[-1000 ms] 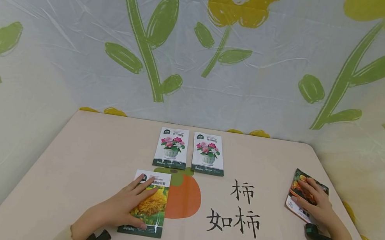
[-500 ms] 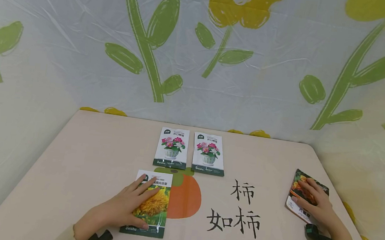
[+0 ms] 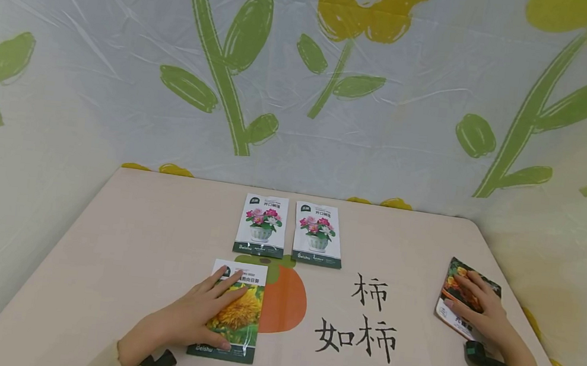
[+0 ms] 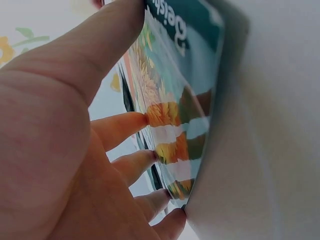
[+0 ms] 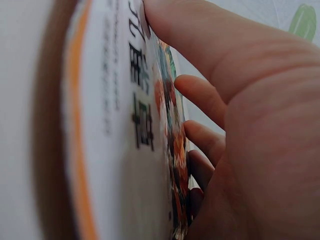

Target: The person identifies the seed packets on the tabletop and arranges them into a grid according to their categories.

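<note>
My left hand [image 3: 194,313] lies spread on a sunflower seed packet [image 3: 244,315] at the table's front, left of centre. In the left wrist view its fingertips [image 4: 137,119] touch the glossy face of that packet. At the right side, my right hand [image 3: 489,317] rests on an orange-flower seed packet [image 3: 451,316], which lies tilted near the table edge. The right wrist view shows the thumb and fingers of that hand over the packet's printed face [image 5: 132,165]. Part of each packet is hidden under the hand.
Two matching white seed packets with pink flowers, a left one [image 3: 261,227] and a right one [image 3: 318,236], lie side by side farther back. The pale table [image 3: 148,239] carries a printed persimmon [image 3: 284,307] and black characters. A flower-printed sheet [image 3: 395,134] hangs behind.
My left hand has slid slightly to the right, and the sunflower packet has moved with it. The right hand and the other packets stay where they were.
</note>
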Motion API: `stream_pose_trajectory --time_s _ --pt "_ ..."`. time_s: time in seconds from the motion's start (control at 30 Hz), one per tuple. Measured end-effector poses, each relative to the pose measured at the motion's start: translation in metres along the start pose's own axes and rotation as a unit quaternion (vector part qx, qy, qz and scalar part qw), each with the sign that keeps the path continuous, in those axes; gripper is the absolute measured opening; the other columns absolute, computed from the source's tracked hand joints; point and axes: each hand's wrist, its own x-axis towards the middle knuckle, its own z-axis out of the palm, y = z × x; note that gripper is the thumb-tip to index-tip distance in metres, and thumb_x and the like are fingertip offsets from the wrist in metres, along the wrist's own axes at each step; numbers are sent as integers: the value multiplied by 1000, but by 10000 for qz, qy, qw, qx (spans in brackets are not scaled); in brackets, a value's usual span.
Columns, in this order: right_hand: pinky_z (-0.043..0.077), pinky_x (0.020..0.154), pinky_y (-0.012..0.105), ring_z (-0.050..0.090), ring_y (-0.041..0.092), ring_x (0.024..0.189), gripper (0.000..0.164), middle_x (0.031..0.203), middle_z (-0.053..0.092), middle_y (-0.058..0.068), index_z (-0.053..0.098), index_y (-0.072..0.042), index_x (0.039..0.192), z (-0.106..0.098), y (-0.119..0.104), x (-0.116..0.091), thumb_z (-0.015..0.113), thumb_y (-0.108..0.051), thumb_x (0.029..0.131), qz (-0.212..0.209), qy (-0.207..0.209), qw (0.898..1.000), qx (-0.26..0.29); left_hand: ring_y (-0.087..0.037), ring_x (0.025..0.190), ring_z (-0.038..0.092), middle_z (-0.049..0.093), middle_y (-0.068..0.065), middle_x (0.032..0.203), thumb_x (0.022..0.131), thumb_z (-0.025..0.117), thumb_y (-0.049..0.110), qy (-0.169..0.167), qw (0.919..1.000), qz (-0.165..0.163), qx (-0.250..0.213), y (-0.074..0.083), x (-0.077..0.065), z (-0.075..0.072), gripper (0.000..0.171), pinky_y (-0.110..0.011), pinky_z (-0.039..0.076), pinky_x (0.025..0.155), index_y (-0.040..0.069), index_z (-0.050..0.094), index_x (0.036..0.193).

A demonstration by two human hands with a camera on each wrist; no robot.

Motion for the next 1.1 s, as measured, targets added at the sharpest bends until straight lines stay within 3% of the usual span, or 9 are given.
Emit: stream_pose_trajectory --time_s 0.6,1.1 --pt "5 93 87 0 62 140 72 161 8 29 33 2 150 -2 -1 1 67 -23 92 93 -40 9999 30 -39 151 -2 10 -4 167 77 72 65 -95 9999 -103 52 4 4 3 99 -69 20 111 21 33 156" --pt "6 94 86 2 62 140 72 161 10 28 32 1 151 -1 0 0 67 -22 92 139 -38 9999 -62 -41 150 -1 11 -6 166 78 71 66 -62 9999 15 139 10 7 2 99 -68 20 112 18 33 156"
